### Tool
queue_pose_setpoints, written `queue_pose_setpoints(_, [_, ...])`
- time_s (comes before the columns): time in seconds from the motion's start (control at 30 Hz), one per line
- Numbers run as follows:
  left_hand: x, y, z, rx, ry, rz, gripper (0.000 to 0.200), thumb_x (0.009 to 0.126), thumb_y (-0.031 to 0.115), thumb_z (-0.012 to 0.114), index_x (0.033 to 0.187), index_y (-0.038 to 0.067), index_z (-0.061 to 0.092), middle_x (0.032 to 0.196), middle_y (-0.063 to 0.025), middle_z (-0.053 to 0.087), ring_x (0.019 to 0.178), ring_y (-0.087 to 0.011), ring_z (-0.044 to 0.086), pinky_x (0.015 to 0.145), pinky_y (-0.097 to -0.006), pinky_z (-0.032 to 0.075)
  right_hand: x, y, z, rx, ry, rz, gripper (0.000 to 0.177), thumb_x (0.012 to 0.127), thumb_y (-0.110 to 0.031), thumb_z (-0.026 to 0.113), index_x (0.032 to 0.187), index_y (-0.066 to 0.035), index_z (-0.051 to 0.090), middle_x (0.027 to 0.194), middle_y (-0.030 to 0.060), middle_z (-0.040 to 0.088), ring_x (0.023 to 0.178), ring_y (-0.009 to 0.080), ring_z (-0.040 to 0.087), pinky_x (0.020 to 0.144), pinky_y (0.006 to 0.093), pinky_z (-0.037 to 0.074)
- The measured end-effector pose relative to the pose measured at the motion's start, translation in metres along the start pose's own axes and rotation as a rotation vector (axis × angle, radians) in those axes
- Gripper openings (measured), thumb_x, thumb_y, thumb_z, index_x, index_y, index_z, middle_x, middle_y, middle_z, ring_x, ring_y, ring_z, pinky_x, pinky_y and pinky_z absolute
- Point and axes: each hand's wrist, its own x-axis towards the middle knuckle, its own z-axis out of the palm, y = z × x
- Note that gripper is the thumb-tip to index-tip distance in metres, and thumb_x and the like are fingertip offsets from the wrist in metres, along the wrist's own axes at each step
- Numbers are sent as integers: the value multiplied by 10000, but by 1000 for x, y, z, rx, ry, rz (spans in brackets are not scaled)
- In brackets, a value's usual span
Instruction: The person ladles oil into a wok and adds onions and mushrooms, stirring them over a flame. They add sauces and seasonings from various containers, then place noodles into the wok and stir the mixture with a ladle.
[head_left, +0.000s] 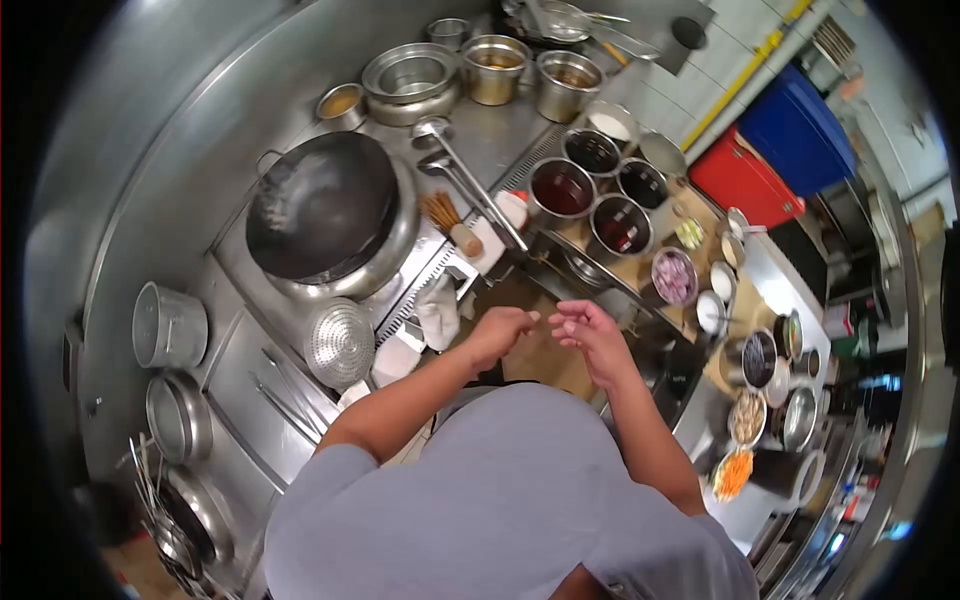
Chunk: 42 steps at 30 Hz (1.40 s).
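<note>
In the head view, my left hand (pixel 497 337) hovers in front of my body with its fingers curled in. Nothing shows in it. My right hand (pixel 594 343) is beside it, a small gap apart, with fingers loosely bent and separated, holding nothing. Ahead to the left sits a dark wok (pixel 325 205) on a stove ring. Close to my left forearm are a perforated skimmer (pixel 340 343) and a white cloth (pixel 437 315). A ladle (pixel 465 170) lies beyond the wok's right side, near a wooden-handled brush (pixel 462 236).
Steel pots (pixel 495 70) stand at the back. On the right are containers of dark liquid (pixel 562 190), a bowl of chopped purple onion (pixel 674 277) and a bowl of orange shreds (pixel 733 474). A red and blue cooler (pixel 745 180) stands farther right. Long tongs (pixel 285 400) lie on the left.
</note>
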Motion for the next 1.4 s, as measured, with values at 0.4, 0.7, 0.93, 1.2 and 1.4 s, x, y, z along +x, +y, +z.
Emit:
queue_pose_setpoints(0.4, [-45, 24, -122, -540, 646, 91, 175, 1036, 237, 692, 930, 98, 679, 646, 77, 434, 523, -64, 348, 509, -267, 253, 315, -58, 88, -209, -332, 228, 304, 1037, -176, 699, 1323, -82, 652, 1146, 40, 759, 961, 137, 697, 881, 313, 538])
queue_pose_setpoints(0.7, [-1, 87, -133, -784, 821, -53, 122, 1042, 172, 693, 982, 67, 679, 659, 87, 412, 530, -53, 344, 508, -255, 260, 626, -90, 129, 139, -433, 254, 289, 1045, -127, 678, 1326, -79, 634, 1140, 79, 738, 942, 203, 720, 855, 376, 607])
queue_pose_setpoints(0.93, [14, 112, -137, -851, 951, -95, 73, 1030, 118, 681, 1002, 50, 690, 667, 78, 428, 530, -59, 349, 507, -251, 267, 835, -152, 202, 135, -361, 26, 296, 1052, -125, 633, 1343, -70, 624, 1151, 80, 742, 986, 194, 713, 832, 382, 623])
queue_pose_setpoints(1.2, [2, 124, -142, -1013, 1037, -70, 117, 1043, 130, 701, 1006, 19, 705, 629, 65, 440, 501, -57, 332, 489, -245, 254, 948, -328, 380, 51, -216, -441, 991, 901, -304, 857, 1687, -17, 327, 1582, 177, 563, 1475, 326, 507, 1260, 506, 322])
queue_pose_setpoints(1.4, [-23, 118, -148, -1055, 1085, -47, 117, 1040, 123, 698, 1028, 8, 718, 647, 67, 442, 516, -54, 342, 500, -246, 260, 1036, -354, 338, 135, -347, -456, 738, 971, -222, 778, 1595, -29, 432, 1550, 194, 594, 1448, 321, 507, 1263, 534, 311])
